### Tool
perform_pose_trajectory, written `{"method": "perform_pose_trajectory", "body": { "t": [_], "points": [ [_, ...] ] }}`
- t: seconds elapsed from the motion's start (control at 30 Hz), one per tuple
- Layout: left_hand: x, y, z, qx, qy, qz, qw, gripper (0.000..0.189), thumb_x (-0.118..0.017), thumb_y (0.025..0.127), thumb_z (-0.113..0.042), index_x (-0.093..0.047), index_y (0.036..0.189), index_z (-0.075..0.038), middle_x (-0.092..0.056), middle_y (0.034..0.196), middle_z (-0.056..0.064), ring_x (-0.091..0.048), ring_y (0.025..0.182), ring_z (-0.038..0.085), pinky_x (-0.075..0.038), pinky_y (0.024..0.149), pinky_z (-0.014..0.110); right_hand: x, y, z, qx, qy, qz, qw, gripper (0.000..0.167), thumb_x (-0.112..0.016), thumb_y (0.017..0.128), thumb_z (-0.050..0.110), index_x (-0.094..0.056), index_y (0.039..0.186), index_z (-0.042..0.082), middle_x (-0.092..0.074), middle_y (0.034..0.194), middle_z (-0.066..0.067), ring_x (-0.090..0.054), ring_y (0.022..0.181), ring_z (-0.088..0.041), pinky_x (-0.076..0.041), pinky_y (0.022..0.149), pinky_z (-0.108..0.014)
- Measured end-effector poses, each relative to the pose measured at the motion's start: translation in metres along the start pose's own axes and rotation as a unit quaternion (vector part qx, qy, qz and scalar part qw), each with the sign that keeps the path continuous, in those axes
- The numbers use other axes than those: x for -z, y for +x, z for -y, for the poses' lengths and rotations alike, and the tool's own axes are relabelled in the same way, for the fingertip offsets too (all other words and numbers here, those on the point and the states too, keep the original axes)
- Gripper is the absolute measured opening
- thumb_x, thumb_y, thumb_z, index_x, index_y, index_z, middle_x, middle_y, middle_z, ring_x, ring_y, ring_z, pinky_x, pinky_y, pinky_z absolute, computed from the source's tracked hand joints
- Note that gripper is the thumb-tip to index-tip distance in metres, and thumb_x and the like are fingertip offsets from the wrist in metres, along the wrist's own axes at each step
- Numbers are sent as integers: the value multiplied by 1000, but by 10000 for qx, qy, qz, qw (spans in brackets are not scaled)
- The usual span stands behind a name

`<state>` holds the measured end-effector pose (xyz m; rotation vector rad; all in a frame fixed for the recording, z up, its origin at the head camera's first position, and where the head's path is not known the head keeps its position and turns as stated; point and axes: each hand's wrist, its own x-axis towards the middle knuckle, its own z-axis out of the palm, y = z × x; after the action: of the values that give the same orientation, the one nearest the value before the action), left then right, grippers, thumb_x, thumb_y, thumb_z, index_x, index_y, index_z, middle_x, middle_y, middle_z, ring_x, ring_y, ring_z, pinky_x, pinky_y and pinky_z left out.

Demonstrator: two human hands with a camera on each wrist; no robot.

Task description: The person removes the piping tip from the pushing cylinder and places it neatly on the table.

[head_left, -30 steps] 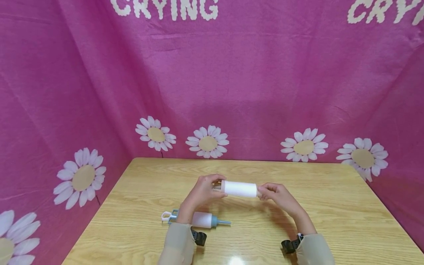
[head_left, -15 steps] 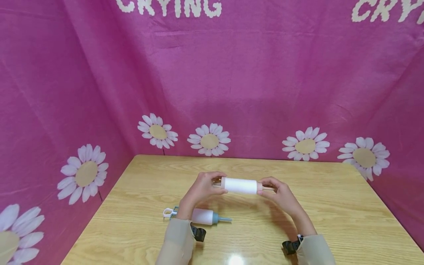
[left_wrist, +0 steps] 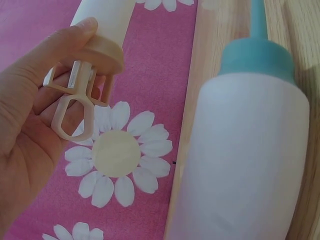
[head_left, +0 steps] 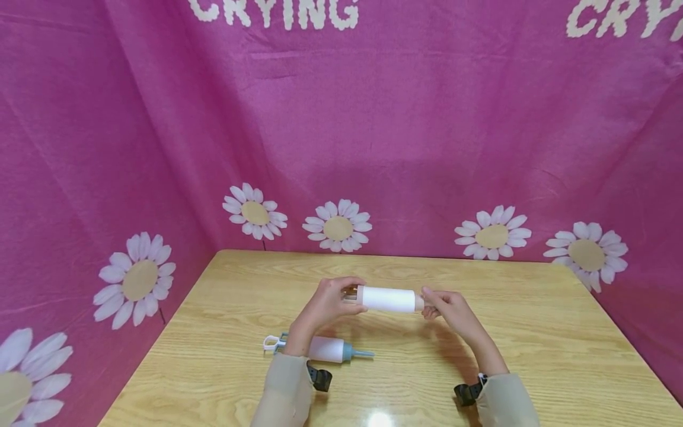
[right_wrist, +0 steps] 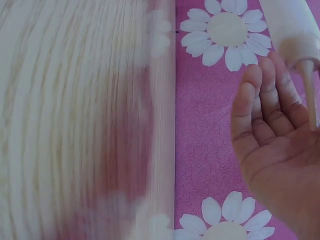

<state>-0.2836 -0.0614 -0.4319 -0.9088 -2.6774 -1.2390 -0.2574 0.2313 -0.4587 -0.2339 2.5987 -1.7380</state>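
A plunger-type dispensing syringe with a white barrel (head_left: 389, 299) and beige ends is held level above the table. My left hand (head_left: 328, 302) grips its beige collar (left_wrist: 102, 55), thumb on the barrel side. Behind that collar, in the left wrist view, a beige plunger ring (left_wrist: 59, 117) sticks out towards the palm. At the other end my right hand (head_left: 450, 311) pinches the beige nozzle cap (head_left: 420, 303), thumb above and fingers below. In the right wrist view the thin nozzle (right_wrist: 308, 92) points to the palm; the thumb is out of frame.
A second syringe, white with a teal cap and nozzle (head_left: 347, 352), lies on the wooden table (head_left: 533, 332) beneath my left forearm. Pink cloth (head_left: 395, 130) with white daisies hangs behind and at the sides of the table.
My right hand has turned about the cap, from fingers on top half a second ago to thumb on top now. The left hand keeps its hold on the collar.
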Motion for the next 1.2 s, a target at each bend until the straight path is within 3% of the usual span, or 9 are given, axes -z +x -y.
{"method": "perform_pose_trajectory", "body": {
  "t": [0.13,0.33,0.43,0.7,0.87,0.93,1.03,1.1,1.2],
  "points": [
    [0,0,-2,-60,62,-23,10000,44,-83,79,-18,-67,119,-10,-72,114,9,-70,99,20,-60,84,32,1,0,-1,11,65,285,9996,42,-52,102,28,-68,98,-10,-69,78,-10,-65,72,-13,-59,76,-36],
    [0,-1,-1,-19,57,-48,10000,45,-82,79,-18,-67,120,-9,-72,115,10,-70,100,21,-60,84,32,0,-4,-5,66,9,249,9997,35,-64,95,29,-65,113,0,-69,107,-11,-64,95,-7,-54,90,-38],
    [0,0,0,12,81,-53,10000,44,-82,79,-19,-67,120,-10,-72,115,9,-70,100,20,-60,84,29,-1,-6,-6,175,151,216,9995,38,-69,92,26,-62,119,1,-66,116,-12,-64,99,-6,-56,90,-36],
    [-1,0,3,-1,-200,-55,9998,44,-82,80,-17,-67,120,-10,-71,116,9,-70,102,20,-59,85,29,-5,-7,-8,775,95,-164,9968,40,-74,87,18,-60,122,4,-64,110,12,-59,101,6,-55,84,-20],
    [0,-1,2,32,-256,-60,9997,45,-81,80,-17,-66,122,-11,-71,118,9,-70,104,20,-59,86,29,-4,-6,-5,697,164,-193,9972,38,-64,96,22,-58,128,4,-63,123,-5,-56,103,7,-53,86,-20],
    [0,-1,2,29,-252,-62,9997,45,-81,80,-17,-66,122,-10,-70,119,9,-70,104,20,-59,87,29,-4,-5,-3,513,163,-210,9983,38,-55,101,26,-59,128,-1,-65,118,-14,-58,97,5,-54,86,-21],
    [1,-1,0,11,-233,-44,9997,45,-81,80,-17,-66,122,-10,-70,119,10,-70,104,21,-59,87,29,-3,-3,-2,194,163,-135,9996,46,-47,104,30,-62,117,-11,-69,95,-8,-63,82,1,-58,82,-29],
    [1,-2,0,-10,-220,-27,9998,45,-81,80,-17,-66,122,-9,-70,119,10,-70,104,21,-59,87,28,-3,-2,-3,122,249,13,9996,49,-46,104,29,-64,108,-16,-68,81,-5,-64,73,-4,-59,77,-33],
    [2,-2,-1,-42,-189,-31,9998,45,-82,79,-17,-66,121,-9,-71,118,10,-70,103,21,-59,86,27,-2,-1,-4,199,186,166,9995,44,-49,103,28,-66,101,-13,-67,76,-2,-64,72,-7,-58,75,-34]
  ]
}}
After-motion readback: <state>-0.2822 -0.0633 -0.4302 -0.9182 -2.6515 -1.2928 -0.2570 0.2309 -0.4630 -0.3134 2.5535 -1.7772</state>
